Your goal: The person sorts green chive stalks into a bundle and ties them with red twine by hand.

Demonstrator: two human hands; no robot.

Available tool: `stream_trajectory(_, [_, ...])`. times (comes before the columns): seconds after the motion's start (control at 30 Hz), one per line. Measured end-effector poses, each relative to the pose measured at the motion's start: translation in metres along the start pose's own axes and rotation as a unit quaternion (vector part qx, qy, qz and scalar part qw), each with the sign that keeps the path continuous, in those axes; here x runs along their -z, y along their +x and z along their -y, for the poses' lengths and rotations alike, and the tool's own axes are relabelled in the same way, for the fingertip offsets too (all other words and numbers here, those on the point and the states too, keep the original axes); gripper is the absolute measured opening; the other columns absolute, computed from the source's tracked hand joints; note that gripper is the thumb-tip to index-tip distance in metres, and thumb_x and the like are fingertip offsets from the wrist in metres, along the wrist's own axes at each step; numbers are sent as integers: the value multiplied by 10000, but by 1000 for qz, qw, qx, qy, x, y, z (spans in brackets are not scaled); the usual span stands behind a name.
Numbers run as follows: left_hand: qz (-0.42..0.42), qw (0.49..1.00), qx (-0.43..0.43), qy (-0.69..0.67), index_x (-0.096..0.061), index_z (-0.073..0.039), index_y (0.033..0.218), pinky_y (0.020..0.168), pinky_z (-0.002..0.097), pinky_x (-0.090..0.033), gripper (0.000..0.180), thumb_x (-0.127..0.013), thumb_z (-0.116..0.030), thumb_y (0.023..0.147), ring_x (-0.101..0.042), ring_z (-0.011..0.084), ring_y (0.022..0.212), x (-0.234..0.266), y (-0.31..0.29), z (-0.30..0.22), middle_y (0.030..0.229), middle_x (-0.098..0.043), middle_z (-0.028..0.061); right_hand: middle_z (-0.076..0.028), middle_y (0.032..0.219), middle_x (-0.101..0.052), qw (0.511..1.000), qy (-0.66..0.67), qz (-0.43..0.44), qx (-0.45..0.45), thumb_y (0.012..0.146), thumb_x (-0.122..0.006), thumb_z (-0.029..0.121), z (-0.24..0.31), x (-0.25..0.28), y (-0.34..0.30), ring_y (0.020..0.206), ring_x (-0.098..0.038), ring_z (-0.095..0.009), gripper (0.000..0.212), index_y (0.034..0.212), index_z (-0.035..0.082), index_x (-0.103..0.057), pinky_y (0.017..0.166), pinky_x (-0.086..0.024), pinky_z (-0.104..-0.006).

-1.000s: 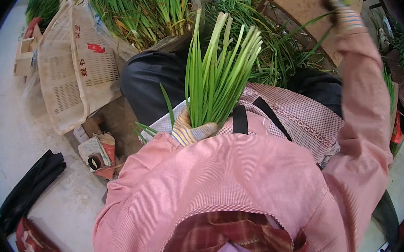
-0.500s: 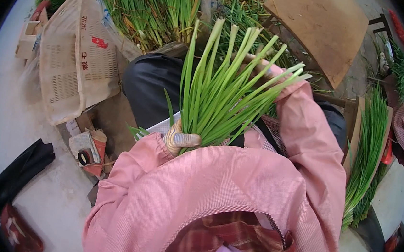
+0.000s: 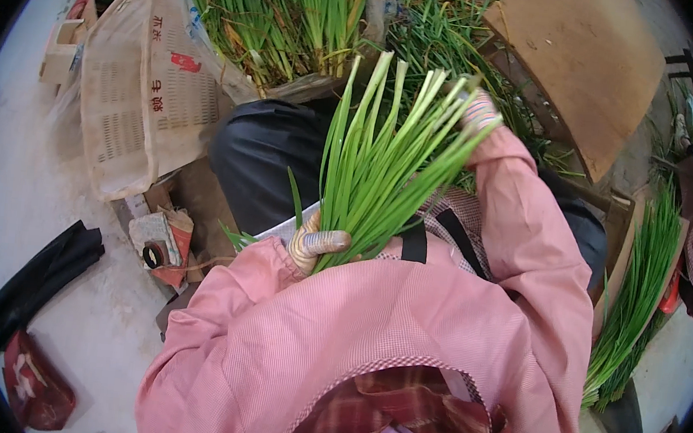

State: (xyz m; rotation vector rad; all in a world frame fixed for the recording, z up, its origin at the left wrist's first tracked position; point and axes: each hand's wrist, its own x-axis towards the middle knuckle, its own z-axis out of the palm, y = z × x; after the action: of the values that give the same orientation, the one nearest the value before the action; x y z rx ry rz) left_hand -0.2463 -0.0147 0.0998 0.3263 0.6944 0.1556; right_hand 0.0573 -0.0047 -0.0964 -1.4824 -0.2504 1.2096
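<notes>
Head view: bundle of green chives (image 3: pixel 384 166) stands nearly upright at centre frame, in front of the person's chest and above the lap, its leaf tips fanning up and to the right. Left hand (image 3: pixel 317 245), in a striped knit glove, grips the bundle at its base; fingers (image 3: pixel 330 240) curled fully closed around the stems. Right hand (image 3: pixel 481 111), also gloved, sits at the upper right edge of the fan, touching the leaf tips; most of it is hidden behind the leaves, so whether its fingers are closed on anything cannot be told. Pink sleeves (image 3: pixel 524 257) run up from the lower edge to both hands. Behind the bundle: dark trousers (image 3: pixel 265 156) over the knees. Above them, a large heap of loose chives (image 3: pixel 298 14) on the ground. Left of the heap, a pale plastic crate (image 3: pixel 139 91) tipped on its side. Upper right, a brown board (image 3: pixel 582 68). Far right, a second row of chives (image 3: pixel 641 292) laid lengthwise. Lower left on the pale floor (image 3: pixel 26 205), a dark folded cloth (image 3: pixel 40 280) and a red bag (image 3: pixel 35 387).
</notes>
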Motion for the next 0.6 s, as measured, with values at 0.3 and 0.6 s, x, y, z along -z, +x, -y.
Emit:
stream_trajectory(0.3, [3, 995, 36, -97, -315, -21, 1242, 926, 384, -358, 629, -612, -262, 743, -447, 270, 1082, 15, 15, 7, 1197, -426, 163, -108, 1056, -508, 918, -289, 226, -153, 728, -573, 473, 60, 2, 20, 963, -496, -269, 623, 1192, 98, -396, 774, -427, -373])
stream_trajectory(0.6, [40, 999, 1, 31, -346, -121, 1255, 947, 382, -313, 516, -560, -119, 785, -404, 229, 1130, -1, 33, 2, 1234, -411, 78, -40, 875, -588, 818, -383, 423, 65, 796, -541, 258, 111, -96, -22, 818, -534, -126, 275, 978, 52, -550, 747, -427, -262])
